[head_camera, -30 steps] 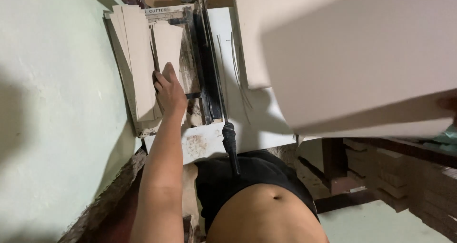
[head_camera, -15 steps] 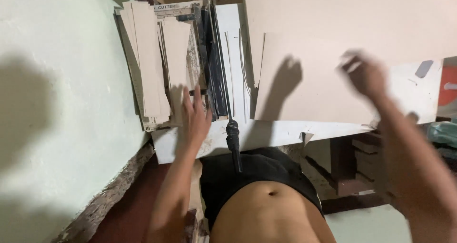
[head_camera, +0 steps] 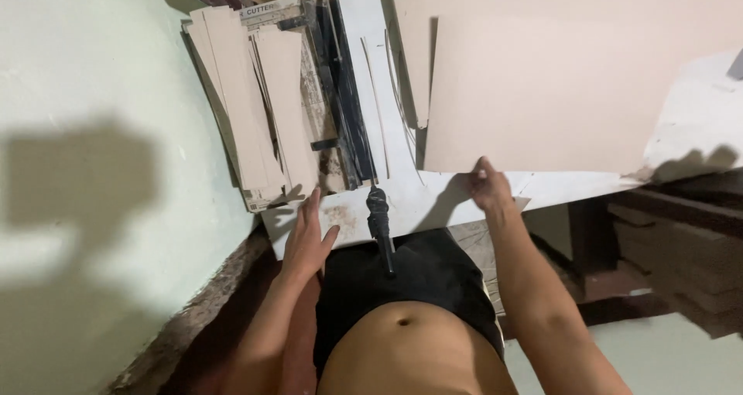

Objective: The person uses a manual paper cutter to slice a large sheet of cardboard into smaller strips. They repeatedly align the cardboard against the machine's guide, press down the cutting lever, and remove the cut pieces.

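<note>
r hand [head_camera: 487,190] fingers pinch 1 board sheet [head_camera: 542,93], l hand [head_camera: 306,240] fingers apart on table [head_camera: 433,198].

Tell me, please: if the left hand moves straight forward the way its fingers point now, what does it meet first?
Probably the near ends of the cut board strips stacked on the paper cutter; the left hand lies flat on the white table just before them.

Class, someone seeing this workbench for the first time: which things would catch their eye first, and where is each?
The large pale cardboard sheet dominates the upper right, with the right hand gripping its near edge. Left of it lies the black paper cutter, its handle pointing toward the person, beside a stack of cut strips against the wall. The left hand rests flat on the white table.
</note>
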